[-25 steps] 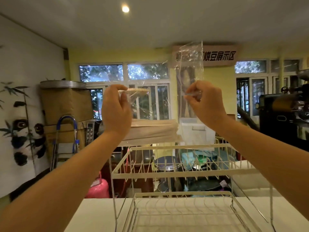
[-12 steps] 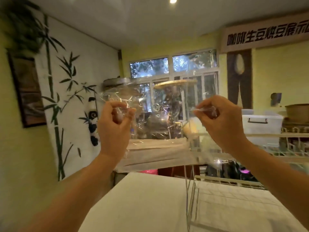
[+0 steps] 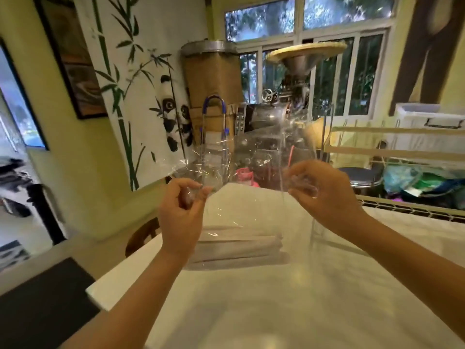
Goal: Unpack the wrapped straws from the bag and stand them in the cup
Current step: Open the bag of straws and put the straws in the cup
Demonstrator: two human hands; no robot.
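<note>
A clear plastic bag (image 3: 254, 157) hangs between both hands above the white table (image 3: 289, 293). My left hand (image 3: 182, 210) pinches its left top edge, and my right hand (image 3: 324, 192) pinches its right top edge. A bundle of paper-wrapped straws (image 3: 239, 248) lies crosswise in the bottom of the bag, just over the tabletop. The upper part of the bag stands crinkled and see-through. No cup is in view.
A white wire dish rack (image 3: 392, 152) stands on the table's right side, close to my right hand. A dark chair back (image 3: 141, 235) sits beyond the table's left edge. Machines and a barrel stand by the far windows.
The view has swung left and down. Both hands came lower with the bag, and the straw bundle now hangs just above the table.
</note>
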